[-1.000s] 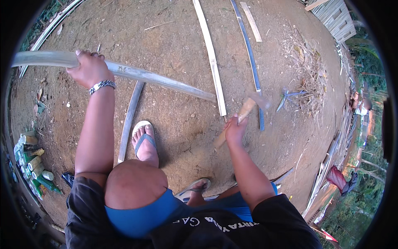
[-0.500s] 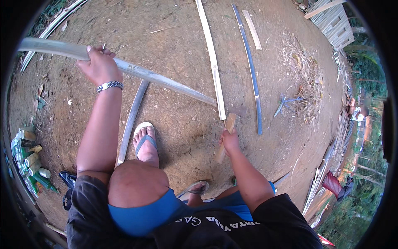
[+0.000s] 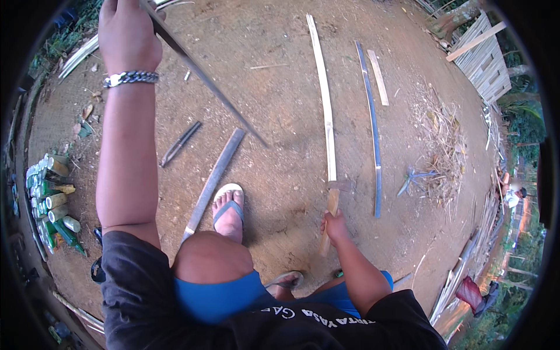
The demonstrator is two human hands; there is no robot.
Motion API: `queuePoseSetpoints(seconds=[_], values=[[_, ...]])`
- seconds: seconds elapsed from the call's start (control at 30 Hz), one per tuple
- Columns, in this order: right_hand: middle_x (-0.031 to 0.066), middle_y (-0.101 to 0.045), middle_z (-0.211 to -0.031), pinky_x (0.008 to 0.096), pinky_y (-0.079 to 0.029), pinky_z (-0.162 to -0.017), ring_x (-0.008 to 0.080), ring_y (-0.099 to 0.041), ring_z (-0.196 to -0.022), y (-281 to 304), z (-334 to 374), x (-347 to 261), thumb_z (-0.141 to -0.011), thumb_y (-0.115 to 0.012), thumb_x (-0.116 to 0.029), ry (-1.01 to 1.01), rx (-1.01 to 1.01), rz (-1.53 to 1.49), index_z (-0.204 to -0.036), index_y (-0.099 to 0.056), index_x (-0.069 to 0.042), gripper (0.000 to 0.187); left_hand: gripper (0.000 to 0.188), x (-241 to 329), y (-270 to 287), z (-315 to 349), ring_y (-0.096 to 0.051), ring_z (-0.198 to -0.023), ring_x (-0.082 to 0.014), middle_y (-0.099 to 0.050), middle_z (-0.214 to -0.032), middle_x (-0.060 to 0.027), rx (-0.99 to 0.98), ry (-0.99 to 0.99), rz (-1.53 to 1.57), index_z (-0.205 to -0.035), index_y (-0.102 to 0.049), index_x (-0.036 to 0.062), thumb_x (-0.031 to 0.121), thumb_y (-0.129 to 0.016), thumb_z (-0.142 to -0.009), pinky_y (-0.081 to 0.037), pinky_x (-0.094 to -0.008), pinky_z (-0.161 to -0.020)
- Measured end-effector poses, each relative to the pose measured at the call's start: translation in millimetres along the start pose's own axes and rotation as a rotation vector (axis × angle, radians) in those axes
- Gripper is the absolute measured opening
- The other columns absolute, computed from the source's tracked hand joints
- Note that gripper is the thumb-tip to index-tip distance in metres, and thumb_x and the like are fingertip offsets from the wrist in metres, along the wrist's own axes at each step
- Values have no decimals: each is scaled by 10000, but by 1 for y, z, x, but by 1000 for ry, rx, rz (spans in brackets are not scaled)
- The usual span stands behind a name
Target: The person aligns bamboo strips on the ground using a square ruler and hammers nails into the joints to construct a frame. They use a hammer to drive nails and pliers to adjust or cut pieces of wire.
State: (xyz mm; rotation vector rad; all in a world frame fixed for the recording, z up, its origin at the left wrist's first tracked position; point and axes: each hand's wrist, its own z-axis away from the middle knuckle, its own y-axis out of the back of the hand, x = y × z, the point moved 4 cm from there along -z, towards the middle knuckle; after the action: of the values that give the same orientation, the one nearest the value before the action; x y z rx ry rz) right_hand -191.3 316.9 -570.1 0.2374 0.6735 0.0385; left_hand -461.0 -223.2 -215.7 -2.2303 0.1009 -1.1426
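My left hand (image 3: 129, 44), raised at the upper left, is closed round a long bamboo strip (image 3: 201, 76). The strip shows narrow edge on and slants down toward the middle, its lower tip above the dirt. Lower right of centre, my right hand (image 3: 333, 227) grips the wooden handle of a hatchet (image 3: 333, 201), whose dark head lies at the near end of a pale bamboo strip (image 3: 324, 93) on the ground. A grey bamboo strip (image 3: 216, 178) lies beside my sandalled left foot (image 3: 228, 213). A short dark split piece (image 3: 179, 144) lies farther left.
On the right lie a blue-grey strip (image 3: 372, 122), a short pale strip (image 3: 378, 77) and a heap of dry shavings (image 3: 440, 146). Green bottles (image 3: 64, 230) and cut tubes sit at the left. A slatted panel (image 3: 481, 58) stands far right, and a person (image 3: 513, 196) is beyond the edge.
My left hand has lifted the bamboo strip up and away, turning it edge on; its tip left the pale strip's near end. The short dark piece has come into view. My right hand still holds the hatchet.
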Motion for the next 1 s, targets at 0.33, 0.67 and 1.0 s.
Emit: queuePoseSetpoints(seconds=[0.33, 0.67, 1.0], values=[[59, -554, -717, 353, -497, -474, 166, -559, -535, -12, 21, -45, -1004, -561, -140, 73, -65, 119, -1165, -449, -72, 207, 542, -23, -109, 68, -695, -774, -162, -706, -918, -96, -730, 371, -793, -1203, -594, 3, 447, -304, -1089, -593, -297, -666], [44, -555, -752, 285, -470, -469, 108, -540, -529, -15, 30, -59, -1009, -560, -126, 261, -36, 93, -1238, -424, -68, 272, 652, -176, 97, 300, -682, -583, -204, -660, -711, -106, -908, 1410, -1026, -1020, -614, 1, 606, -372, -1030, -570, -347, -561], [319, -649, -1005, 529, -498, -807, 489, -639, -960, -37, 2, -69, -976, -586, -274, 386, 64, 660, -1293, -465, -4, 433, 745, -177, 143, 323, -693, -571, -245, -685, -728, -153, -1007, 1509, -1384, -1092, -630, -37, 652, -363, -1006, -578, -380, -582]])
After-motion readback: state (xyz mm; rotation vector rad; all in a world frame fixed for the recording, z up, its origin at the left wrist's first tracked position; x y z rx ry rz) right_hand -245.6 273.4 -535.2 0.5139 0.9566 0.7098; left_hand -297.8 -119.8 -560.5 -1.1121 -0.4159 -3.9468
